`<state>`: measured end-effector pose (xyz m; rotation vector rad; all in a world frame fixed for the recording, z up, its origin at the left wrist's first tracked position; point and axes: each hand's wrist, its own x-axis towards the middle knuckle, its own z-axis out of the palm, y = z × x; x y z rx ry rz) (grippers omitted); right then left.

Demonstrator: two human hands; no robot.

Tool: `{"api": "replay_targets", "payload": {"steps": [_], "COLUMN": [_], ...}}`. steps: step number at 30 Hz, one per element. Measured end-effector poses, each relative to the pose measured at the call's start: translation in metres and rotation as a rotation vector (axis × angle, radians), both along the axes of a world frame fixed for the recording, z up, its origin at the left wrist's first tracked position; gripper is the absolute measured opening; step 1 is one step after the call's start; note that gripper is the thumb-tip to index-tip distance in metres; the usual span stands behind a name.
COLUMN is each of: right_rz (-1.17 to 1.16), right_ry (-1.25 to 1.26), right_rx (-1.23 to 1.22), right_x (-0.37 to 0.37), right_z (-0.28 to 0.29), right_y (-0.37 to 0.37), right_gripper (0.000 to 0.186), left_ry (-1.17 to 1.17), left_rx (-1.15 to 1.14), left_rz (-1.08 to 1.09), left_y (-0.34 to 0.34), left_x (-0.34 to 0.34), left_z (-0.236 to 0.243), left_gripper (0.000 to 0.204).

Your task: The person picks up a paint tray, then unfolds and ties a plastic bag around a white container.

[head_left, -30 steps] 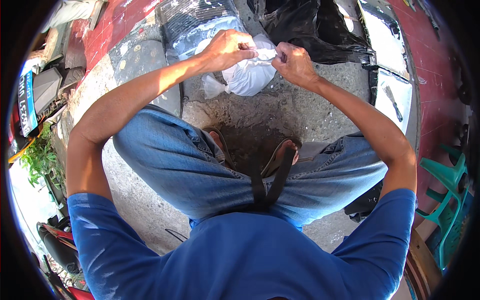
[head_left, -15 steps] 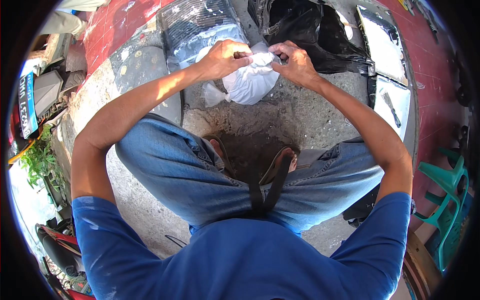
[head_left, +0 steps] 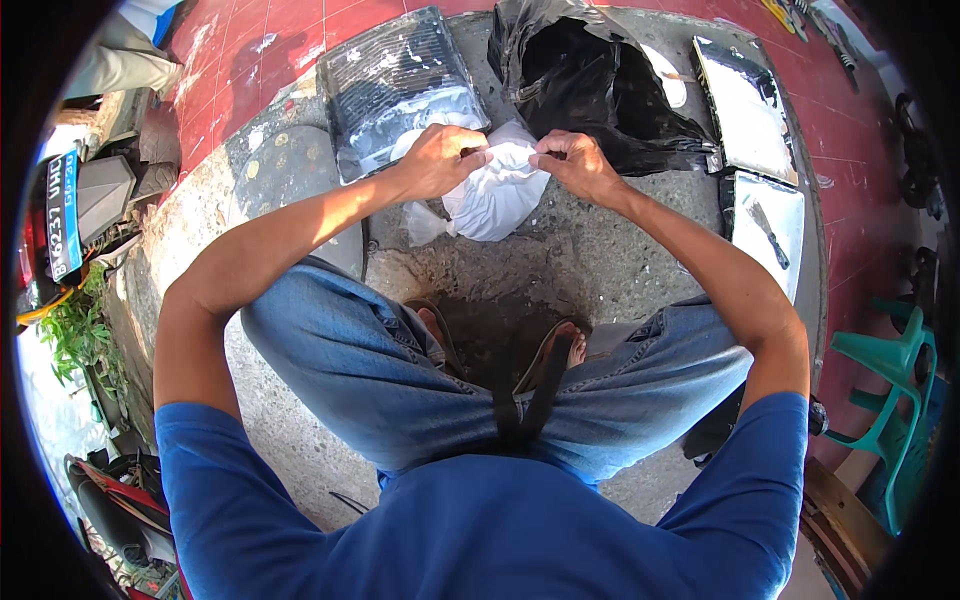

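A plump white plastic bag [head_left: 492,207] rests on the rough concrete in front of my feet, its gathered top pointing away from me. My left hand [head_left: 440,160] pinches the left side of that top between thumb and fingers. Opposite it, my right hand [head_left: 580,165] grips the right side the same way. White plastic is stretched between the two pinches. A knotted clear corner [head_left: 425,222] sticks out at the bag's lower left. What fills the bag cannot be seen.
A ribbed black panel smeared white [head_left: 395,75] lies beyond my left hand. Past my right hand spreads an opened black plastic bag [head_left: 640,130]. White-coated trays [head_left: 745,120] sit at the right, one holding a dark-handled spatula [head_left: 768,235]. A green plastic chair [head_left: 890,370] stands far right.
Both hands keep their pinches on the white bag's top. They have come slightly closer together. The whole scene sits lower in the picture.
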<state>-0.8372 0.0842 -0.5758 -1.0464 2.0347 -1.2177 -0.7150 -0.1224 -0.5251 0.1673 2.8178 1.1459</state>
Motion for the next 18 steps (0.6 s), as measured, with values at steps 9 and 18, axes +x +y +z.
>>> {"api": "replay_targets", "payload": {"steps": [9, 18], "right_rz": [-0.015, -0.189], "right_ry": [0.118, 0.088], "right_rx": [0.102, 0.226], "right_x": [0.019, 0.033], "right_z": [0.042, 0.105], "right_y": [0.017, 0.057], "right_gripper": [0.024, 0.02], "left_ry": [-0.03, 0.043], "left_rx": [0.068, 0.186], "left_rz": [0.002, -0.067], "left_y": [0.016, 0.044], "left_x": [0.01, -0.001], "left_z": [0.019, 0.056], "left_gripper": [0.016, 0.006]}}
